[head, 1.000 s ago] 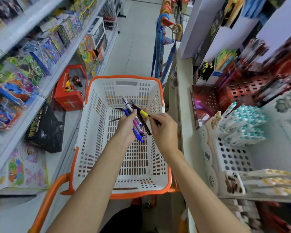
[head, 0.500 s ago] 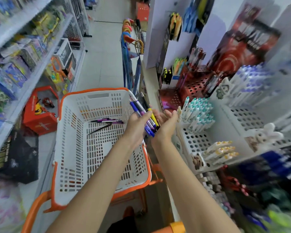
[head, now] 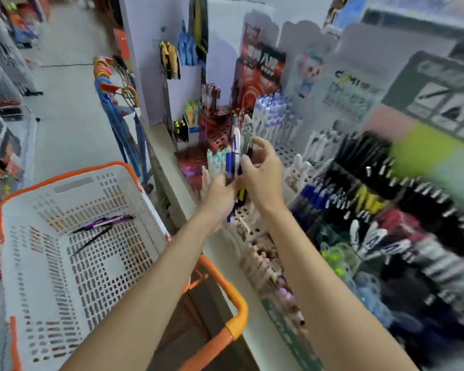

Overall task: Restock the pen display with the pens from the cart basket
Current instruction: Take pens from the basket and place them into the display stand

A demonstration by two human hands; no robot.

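Observation:
My left hand [head: 220,195] grips a bunch of pens [head: 235,153], blue, white, black and yellow, held upright in front of the pen display [head: 292,153] on the right shelf. My right hand [head: 260,172] closes around the same bunch from the right, fingers curled on a dark pen. The white cart basket [head: 38,263] with an orange rim sits lower left. Two or three loose pens [head: 102,223], purple and black, lie on its floor. The view is motion-blurred.
White perforated pen racks with teal-capped pens [head: 217,159] and blue-capped pens [head: 273,113] stand behind my hands. Dark pens [head: 386,188] fill racks at right. Umbrellas [head: 118,108] hang at the shelf end. The orange cart handle [head: 233,317] is below my arms.
The view swung right from the basket toward the display. Both hands carried the bunch of pens up and right, from over the basket to in front of the racks.

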